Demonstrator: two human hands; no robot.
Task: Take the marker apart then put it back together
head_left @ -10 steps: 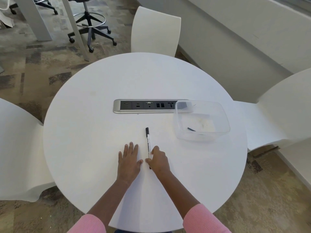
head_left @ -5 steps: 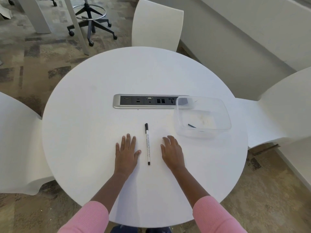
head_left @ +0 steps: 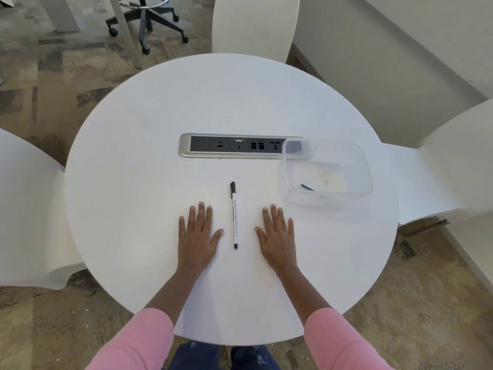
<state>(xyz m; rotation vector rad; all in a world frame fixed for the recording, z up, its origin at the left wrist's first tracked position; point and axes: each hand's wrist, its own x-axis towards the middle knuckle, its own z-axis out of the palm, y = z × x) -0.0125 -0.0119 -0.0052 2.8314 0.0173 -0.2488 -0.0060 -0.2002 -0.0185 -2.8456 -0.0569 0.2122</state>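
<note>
Since 1 second ago my right hand [head_left: 277, 236] has let go of the marker [head_left: 234, 215] and slid off to the right, so both of my hands now lie flat on the round white surface [head_left: 138, 182], palms down and fingers spread, holding nothing. My left hand [head_left: 197, 236] rests just left of the marker, my right hand just right of it, and neither touches it. Between them the marker lies whole, with its black cap pointing away from me and its white barrel, printed with small text I cannot read, running back toward me to a black end.

Beyond the marker a silver power and data strip [head_left: 240, 146] is set into the surface, with 5 dark port groups along it. To the right, a clear plastic container [head_left: 325, 172] stands with its far left corner over the end of that strip; 1 small dark piece [head_left: 307, 187] lies inside it, too small to identify. Nothing lies between my hands and the marker.

3 white chairs stand around the surface: 1 on the far side [head_left: 253, 25], 1 at the left [head_left: 29, 209] and 1 at the right [head_left: 440, 161]. A black office stool base [head_left: 149, 20] on castors stands on the carpet beyond. My pink sleeves [head_left: 144, 340] show at the near edge.
</note>
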